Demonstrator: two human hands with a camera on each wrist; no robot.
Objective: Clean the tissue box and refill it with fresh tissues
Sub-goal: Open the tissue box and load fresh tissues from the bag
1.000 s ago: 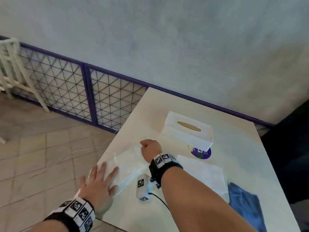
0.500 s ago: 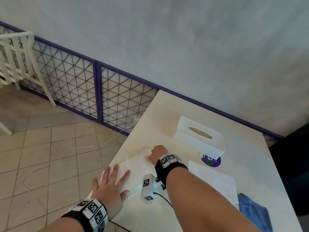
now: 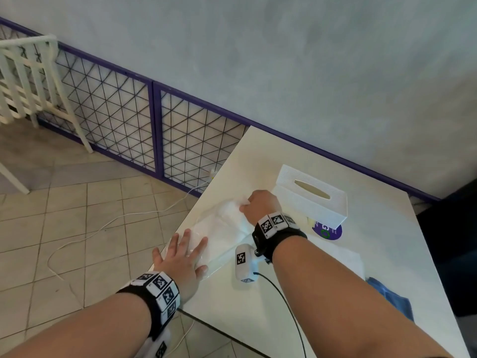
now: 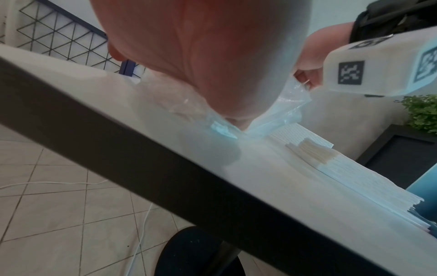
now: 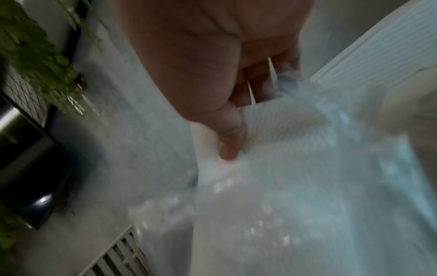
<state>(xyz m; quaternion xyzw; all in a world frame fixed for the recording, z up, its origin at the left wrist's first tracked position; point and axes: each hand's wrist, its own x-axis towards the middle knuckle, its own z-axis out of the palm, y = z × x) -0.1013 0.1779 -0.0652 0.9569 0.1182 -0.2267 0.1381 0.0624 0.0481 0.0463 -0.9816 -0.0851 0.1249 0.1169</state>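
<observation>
While the left hand (image 3: 183, 262) lies flat with fingers spread on the near end of a clear plastic pack of white tissues (image 3: 219, 233), pressing it down at the table's left edge, the right hand (image 3: 259, 204) is curled into a fist at the pack's far end, thumb and fingers pinching a bunch of tissue and wrapper. Just beyond that right fist, close but apart from it, stands the white rectangular tissue box with an oval slot (image 3: 313, 196), upright on the white table (image 3: 387, 228), partly covering a purple round sticker (image 3: 331, 232). Near the right forearm lies a flat stack of white tissues (image 4: 369, 171), and beyond it a blue cloth (image 3: 392, 298) at the table's right edge.
</observation>
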